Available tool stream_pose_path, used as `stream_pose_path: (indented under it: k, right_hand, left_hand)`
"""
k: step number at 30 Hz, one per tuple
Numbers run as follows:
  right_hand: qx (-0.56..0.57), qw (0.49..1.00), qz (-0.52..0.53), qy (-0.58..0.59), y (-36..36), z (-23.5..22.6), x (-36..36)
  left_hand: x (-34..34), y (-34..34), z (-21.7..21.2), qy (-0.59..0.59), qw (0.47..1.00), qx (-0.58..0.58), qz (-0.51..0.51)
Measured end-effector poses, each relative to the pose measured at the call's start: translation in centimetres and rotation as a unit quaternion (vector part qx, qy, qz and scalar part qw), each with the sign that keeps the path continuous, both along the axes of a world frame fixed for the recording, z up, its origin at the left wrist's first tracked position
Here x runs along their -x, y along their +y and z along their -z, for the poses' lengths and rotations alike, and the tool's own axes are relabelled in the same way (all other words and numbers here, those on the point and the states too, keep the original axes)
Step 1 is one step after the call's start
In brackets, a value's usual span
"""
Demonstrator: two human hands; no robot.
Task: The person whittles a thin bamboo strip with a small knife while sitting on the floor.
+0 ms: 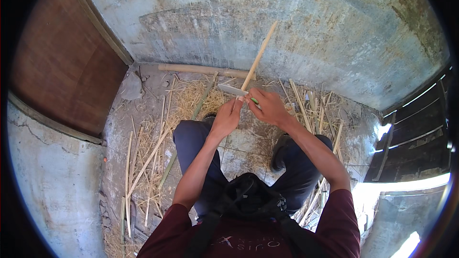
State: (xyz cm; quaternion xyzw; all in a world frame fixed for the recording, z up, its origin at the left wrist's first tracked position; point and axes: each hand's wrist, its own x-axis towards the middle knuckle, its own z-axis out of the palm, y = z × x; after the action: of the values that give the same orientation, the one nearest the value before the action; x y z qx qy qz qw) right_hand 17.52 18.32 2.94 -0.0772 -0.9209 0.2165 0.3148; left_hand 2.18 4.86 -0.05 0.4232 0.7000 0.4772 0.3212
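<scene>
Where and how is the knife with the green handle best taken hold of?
Probably by its green handle, coming from the right, where the right hand already holds it, hiding part of it. The knife's flat blade juts left, away from that hand, and the left hand is close to the blade, so that side looks poor for gripping.

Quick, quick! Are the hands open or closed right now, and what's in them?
Left hand: closed, seemingly holding the near end of the pale strip.
Right hand: closed, holding the green-handled knife.
</scene>
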Motion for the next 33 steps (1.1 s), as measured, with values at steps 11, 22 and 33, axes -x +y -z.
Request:
stream_pose_path:
  k: [11,22,33]
  right_hand:
    - [0.019,1.000,-0.004,0.001,0.1,0.4,0.0]
    - [-0.019,1.000,0.007,0.008,0.4,0.5,0.0]
    - [0.019,1.000,0.001,0.006,0.4,0.8,0.0]
  left_hand:
    - [0.0,-0.1,0.3,0.003,1.000,-0.009,0.001]
    - [0.0,0.2,0.4,-0.008,1.000,-0.007,0.001]
    - [-0.4,-0.3,-0.5,-0.023,1.000,-0.014,0.001]
